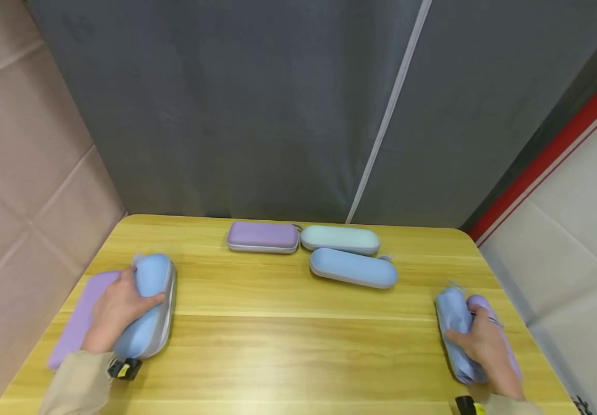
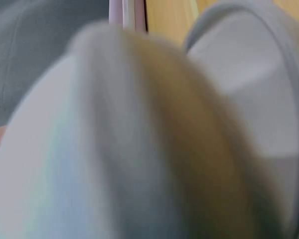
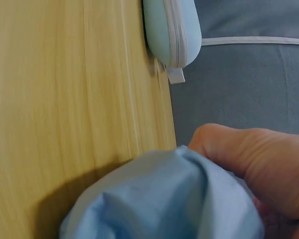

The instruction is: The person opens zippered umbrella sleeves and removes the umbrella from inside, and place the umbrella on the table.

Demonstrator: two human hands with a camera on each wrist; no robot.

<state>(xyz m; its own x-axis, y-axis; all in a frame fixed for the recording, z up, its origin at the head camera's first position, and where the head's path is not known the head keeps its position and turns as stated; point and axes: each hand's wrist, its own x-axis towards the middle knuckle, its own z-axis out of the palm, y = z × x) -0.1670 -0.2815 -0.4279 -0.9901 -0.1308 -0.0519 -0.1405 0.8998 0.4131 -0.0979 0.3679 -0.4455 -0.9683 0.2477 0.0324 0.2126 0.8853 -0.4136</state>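
A person's two bare hands work at opposite ends of a light wooden table (image 1: 288, 334), seen from above. At the table's left side, the left hand (image 1: 116, 308) grips a puffy blue case (image 1: 149, 276) with grey edging; the thumb lies across the case and the fingers are at its other side, so the case is held between them. A flat lilac case (image 1: 72, 334) lies just to the left, partly under the hand. At the table's right side, the right hand (image 1: 485, 343) is clamped on a wrinkled light blue cloth bundle (image 1: 453, 308), thumb on its left and fingers on its right; the fingertips are hard to make out. A slim purple bundle (image 1: 479, 300) lies alongside, partly covered by this hand. Near the table's far edge, well apart from both hands, are three zip cases: a purple rectangular one (image 1: 263, 235), a mint rounded one (image 1: 341, 238) beside it, and a sky-blue rounded one (image 1: 353, 268) just in front of the mint. A dark grey cloth (image 1: 241, 115) hangs behind the table. The left wrist view is blurred and filled by a pale, grey-edged shape.
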